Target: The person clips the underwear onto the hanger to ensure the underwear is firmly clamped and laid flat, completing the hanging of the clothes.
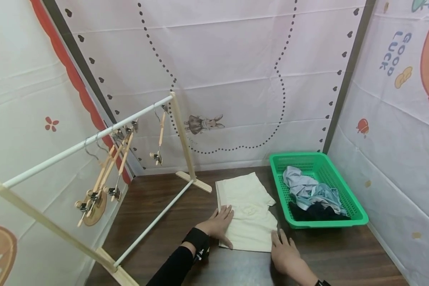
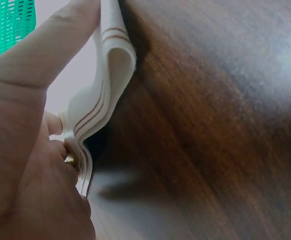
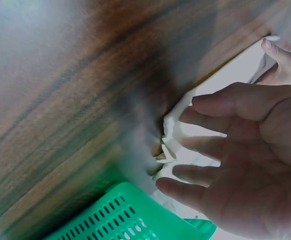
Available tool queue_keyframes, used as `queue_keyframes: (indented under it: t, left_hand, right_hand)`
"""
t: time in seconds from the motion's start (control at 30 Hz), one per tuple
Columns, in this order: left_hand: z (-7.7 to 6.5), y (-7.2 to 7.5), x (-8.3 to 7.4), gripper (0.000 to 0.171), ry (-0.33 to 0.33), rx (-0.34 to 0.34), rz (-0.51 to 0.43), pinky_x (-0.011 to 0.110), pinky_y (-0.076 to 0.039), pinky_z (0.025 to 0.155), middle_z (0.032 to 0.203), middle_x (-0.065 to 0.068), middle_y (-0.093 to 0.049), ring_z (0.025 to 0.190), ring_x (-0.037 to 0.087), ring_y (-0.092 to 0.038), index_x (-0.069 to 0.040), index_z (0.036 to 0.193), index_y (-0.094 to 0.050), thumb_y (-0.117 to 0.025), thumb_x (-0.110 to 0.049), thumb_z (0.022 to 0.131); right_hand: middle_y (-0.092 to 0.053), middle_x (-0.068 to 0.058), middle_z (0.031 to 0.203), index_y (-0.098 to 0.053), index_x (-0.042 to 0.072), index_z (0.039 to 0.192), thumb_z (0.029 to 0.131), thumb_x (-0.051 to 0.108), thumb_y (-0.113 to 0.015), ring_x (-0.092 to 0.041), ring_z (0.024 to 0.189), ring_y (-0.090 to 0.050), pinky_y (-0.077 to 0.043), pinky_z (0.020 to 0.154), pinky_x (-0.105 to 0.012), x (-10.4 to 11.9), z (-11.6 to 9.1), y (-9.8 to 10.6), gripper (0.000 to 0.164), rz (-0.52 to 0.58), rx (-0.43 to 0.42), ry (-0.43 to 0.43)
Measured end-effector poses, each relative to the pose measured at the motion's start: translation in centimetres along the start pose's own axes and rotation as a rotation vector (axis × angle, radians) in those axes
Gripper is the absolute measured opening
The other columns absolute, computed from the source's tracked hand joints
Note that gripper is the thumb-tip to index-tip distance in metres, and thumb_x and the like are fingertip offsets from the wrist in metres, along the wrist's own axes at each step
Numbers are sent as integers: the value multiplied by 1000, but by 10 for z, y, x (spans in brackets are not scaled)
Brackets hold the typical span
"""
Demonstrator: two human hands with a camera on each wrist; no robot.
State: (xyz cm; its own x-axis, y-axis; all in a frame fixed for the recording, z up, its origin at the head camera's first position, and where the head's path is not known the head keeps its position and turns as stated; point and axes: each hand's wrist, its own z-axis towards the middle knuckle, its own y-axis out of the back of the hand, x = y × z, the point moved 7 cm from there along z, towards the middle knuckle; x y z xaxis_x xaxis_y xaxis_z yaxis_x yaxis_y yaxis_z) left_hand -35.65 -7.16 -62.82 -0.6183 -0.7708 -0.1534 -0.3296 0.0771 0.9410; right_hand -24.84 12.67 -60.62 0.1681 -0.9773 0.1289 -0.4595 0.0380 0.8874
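A cream T-shirt (image 1: 248,214) lies folded on the dark wooden table, its short sleeves toward the right and a brown-striped hem along its left side. My left hand (image 1: 219,225) rests on the left edge with fingers spread and thumb extended. In the left wrist view, the striped hem (image 2: 89,112) of the shirt bulges up in layered folds beside the thumb and fingers. My right hand (image 1: 285,251) is at the near right corner of the shirt, fingertips right at its edge. The right wrist view shows this hand (image 3: 250,145) with its fingers extended, palm toward the camera.
To the right stands a green plastic basket (image 1: 359,216) holding crumpled blue-grey clothes (image 1: 309,186) and a black garment (image 1: 318,211). At left is a white and wooden rack (image 1: 68,153) with several wooden clip hangers (image 1: 101,178). Printed cloth walls (image 1: 228,59) enclose the table (image 1: 146,206).
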Motion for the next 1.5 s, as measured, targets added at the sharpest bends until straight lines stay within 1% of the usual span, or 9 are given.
queue_keyframes:
  t: [0.37, 0.5, 0.7, 0.8, 0.9, 1.03, 1.17, 1.4, 1.5]
  left_hand:
    - [2, 3, 2, 96, -25, -61, -119, 58, -9, 125, 170, 14, -6, 157, 33, -4, -6, 162, -16, -48, -68, 98]
    - [3, 0, 3, 93, -14, -65, -96, 58, -10, 125, 171, 12, -8, 157, 31, -5, -8, 163, -17, -47, -68, 98]
    - [-3, 5, 1, 91, -29, -109, -124, 61, -8, 124, 170, 16, -10, 156, 37, -6, -6, 162, -18, -48, -65, 99]
    - [-9, 8, 0, 89, -45, -160, -163, 63, -6, 123, 169, 19, -8, 155, 41, -4, -4, 162, -15, -43, -62, 102]
    - [-24, 18, -1, 81, -59, -299, -205, 64, -10, 122, 168, 22, -13, 154, 44, -8, 1, 161, -19, -47, -51, 105]
    - [-67, 51, 2, 57, -41, -694, -236, 59, -32, 117, 157, 22, -40, 145, 41, -37, 3, 152, -41, -61, -18, 102]
    - [-139, 81, 10, 51, 42, -1121, -218, 49, -49, 104, 138, 20, -60, 123, 40, -59, 2, 139, -57, -66, 6, 90]
    - [-281, 87, 27, 44, 205, -1513, -149, 14, -35, 111, 123, 21, -68, 117, 25, -62, 4, 126, -67, -60, 11, 83]
    - [-339, 89, 23, 30, 260, -1764, -135, 9, -41, 101, 109, 19, -73, 111, 8, -64, 9, 108, -73, -56, 13, 83]
  right_hand:
    - [-53, -29, 140, -63, -8, 119, 95, 3, -65, -51, 133, -42, -35, 110, -66, -10, 10, 0, 27, 82, 2, -56]
    - [-61, -26, 127, -67, -5, 109, 96, 3, -63, -47, 120, -50, -41, 103, -64, -6, 6, 5, 16, 63, -9, -45]
    - [-57, -14, 84, -66, -2, 82, 90, 2, -65, -33, 84, -54, -53, 77, -52, 10, 2, 33, 9, 29, -277, 70]
    - [-54, -13, 86, -63, -3, 87, 89, 0, -65, -32, 85, -56, -54, 74, -50, 19, 1, 42, 3, 47, -398, 159]
    - [-57, -14, 94, -63, -2, 95, 89, -1, -65, -36, 94, -58, -54, 82, -51, 23, 4, 41, 6, 63, -413, 207]
    - [-61, -16, 104, -67, -2, 103, 89, 1, -67, -39, 102, -60, -53, 90, -54, 24, 9, 44, 14, 82, -401, 202]
    - [-64, -16, 106, -68, -2, 108, 88, 2, -70, -39, 101, -61, -54, 89, -52, 30, 7, 56, 20, 93, -424, 211]
    - [-65, -17, 104, -69, -3, 107, 86, -1, -67, -39, 95, -63, -56, 82, -50, 44, -1, 79, 21, 101, -497, 273]
    - [-66, -17, 103, -69, -4, 105, 85, -1, -67, -39, 93, -64, -56, 82, -49, 48, -2, 84, 20, 79, -538, 297]
